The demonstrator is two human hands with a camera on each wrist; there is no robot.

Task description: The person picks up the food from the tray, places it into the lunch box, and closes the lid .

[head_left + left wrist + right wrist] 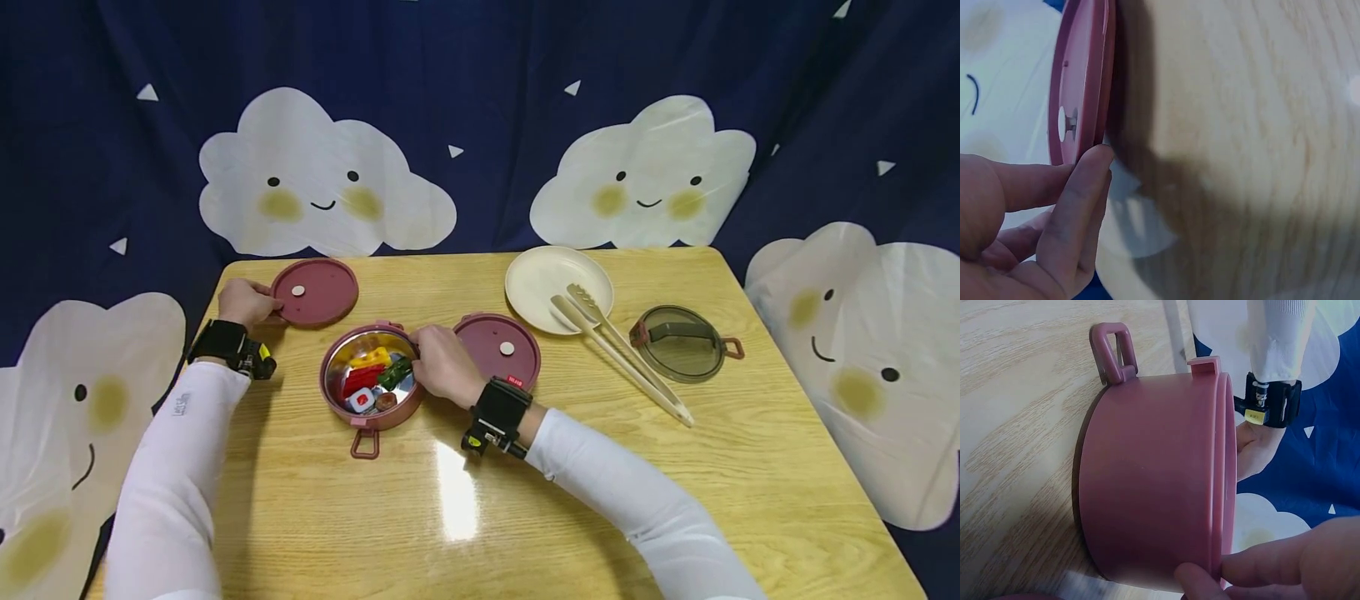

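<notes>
My left hand [247, 302] pinches the rim of a round dark-pink lid [318, 292] with a small white knob, at the table's far left; in the left wrist view the lid [1080, 69] appears edge-on between thumb and fingers. My right hand [447, 364] pinches the right rim of a pink pot [401, 412], thumb outside the wall in the right wrist view. Inside the steel-lined pot lie several small pieces: a yellow piece [371, 357], a red piece [363, 380], a green piece [395, 372], a white-and-red piece [362, 400] and a brown piece [386, 401].
A second pink lid [487, 350] lies right of the pot, partly behind my right hand. Farther right are a cream plate [528, 292], beige tongs [626, 360] leaning on its rim, and a see-through lid [682, 358] with a dark handle. A cloud-print curtain [480, 75] hangs behind the table.
</notes>
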